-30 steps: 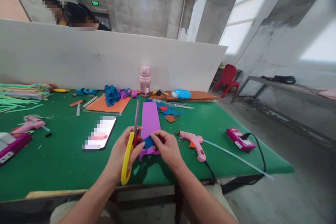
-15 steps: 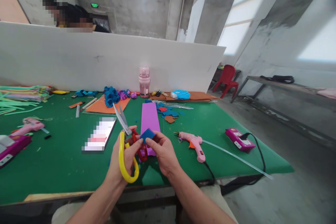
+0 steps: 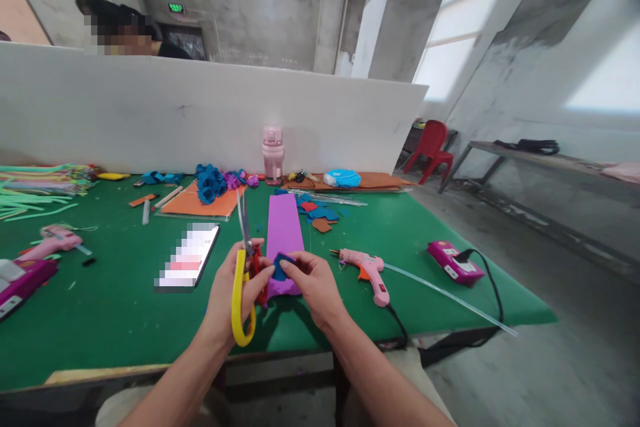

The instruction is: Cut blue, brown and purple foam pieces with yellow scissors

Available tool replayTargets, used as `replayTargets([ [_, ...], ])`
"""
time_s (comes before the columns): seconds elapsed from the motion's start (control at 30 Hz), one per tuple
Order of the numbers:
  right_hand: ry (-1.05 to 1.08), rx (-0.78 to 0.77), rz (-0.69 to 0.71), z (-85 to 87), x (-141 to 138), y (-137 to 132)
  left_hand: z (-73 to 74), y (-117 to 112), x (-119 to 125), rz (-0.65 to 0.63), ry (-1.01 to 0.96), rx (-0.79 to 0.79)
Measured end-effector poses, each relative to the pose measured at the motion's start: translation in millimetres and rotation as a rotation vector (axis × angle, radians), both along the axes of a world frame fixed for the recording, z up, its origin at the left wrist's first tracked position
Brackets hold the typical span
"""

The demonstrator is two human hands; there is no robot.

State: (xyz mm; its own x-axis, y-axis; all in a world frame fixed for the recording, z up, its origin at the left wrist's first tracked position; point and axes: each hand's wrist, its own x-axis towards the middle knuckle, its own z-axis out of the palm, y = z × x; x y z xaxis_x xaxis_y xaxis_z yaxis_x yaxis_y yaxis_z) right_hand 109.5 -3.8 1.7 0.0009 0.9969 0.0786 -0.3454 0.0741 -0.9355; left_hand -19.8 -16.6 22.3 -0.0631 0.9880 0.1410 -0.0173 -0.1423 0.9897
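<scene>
My left hand [image 3: 235, 293] is closed round the yellow and red handles of a pair of scissors [image 3: 243, 277], whose blades point up and away over the green table [image 3: 120, 307]. My right hand [image 3: 313, 283] pinches a small blue foam piece [image 3: 281, 265] right beside the scissors. Both hands hover over the near end of a long purple foam sheet [image 3: 284, 230] lying flat on the table.
A pink glue gun [image 3: 367, 267] with a clear stick lies right of my hands, a magenta box [image 3: 454, 262] with a black cable beyond it. A phone [image 3: 189, 255] lies to the left. Foam scraps [image 3: 317, 210], an orange sheet [image 3: 203, 203] and a pink bottle [image 3: 273, 153] stand before a white partition [image 3: 150, 113]. A person sits behind it.
The scissors swung from tilted left back toward upright. My right hand lowered the blue piece slightly, close against the scissors. The camera shifted a little.
</scene>
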Motion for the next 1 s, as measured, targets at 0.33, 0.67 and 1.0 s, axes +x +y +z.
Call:
replayTargets([
  [0.33, 0.211, -0.129, 0.043, -1.2, -7, -1, -8.0, 3, 3, 0.103, -0.16, 0.0],
  [0.67, -0.201, 0.101, -0.056, -3.8, -2, -1, -1.1, 1, 4, 0.077, 0.007, 0.012],
  [1.0, -0.33, 0.158, 0.006, -2.9, 5, 0, -3.9, 9, -9, -0.035, 0.023, 0.019],
])
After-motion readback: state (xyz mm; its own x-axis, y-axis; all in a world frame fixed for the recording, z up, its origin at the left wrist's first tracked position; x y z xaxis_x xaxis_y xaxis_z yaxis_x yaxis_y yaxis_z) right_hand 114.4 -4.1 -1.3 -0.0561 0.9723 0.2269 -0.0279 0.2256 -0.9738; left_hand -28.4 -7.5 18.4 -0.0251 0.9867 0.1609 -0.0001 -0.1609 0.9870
